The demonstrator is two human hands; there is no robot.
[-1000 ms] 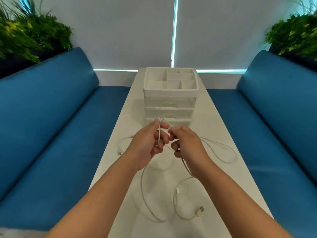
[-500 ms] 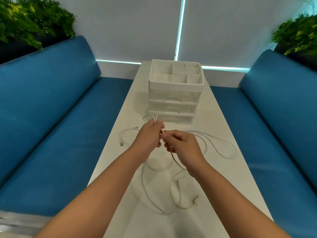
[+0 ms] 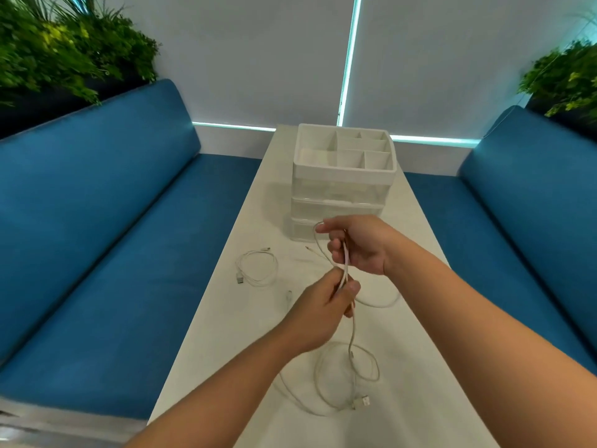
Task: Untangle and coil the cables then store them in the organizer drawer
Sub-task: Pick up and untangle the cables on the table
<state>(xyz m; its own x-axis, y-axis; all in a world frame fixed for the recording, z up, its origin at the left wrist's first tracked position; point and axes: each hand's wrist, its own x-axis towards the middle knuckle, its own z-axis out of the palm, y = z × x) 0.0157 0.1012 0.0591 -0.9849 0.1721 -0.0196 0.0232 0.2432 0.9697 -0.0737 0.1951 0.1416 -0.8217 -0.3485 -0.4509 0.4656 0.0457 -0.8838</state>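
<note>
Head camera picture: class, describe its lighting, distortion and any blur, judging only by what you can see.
Head view: soft, even light, with bright cyan glare at the blind edges behind the organizer; wide-angle bending curves the blue benches and stretches the forearms; the left hand and right hand look slightly soft, and the white cable is faint against the white table.

both forearms are bare to the frame edge, left hand [image 3: 318,313] and right hand [image 3: 361,245] ungloved.

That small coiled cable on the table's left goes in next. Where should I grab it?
Pinch the small coiled cable from above, across its bunched strands on the near right side. It lies flat in a loose ring, and its USB plug sits free at the left, so avoid lifting there.
</note>
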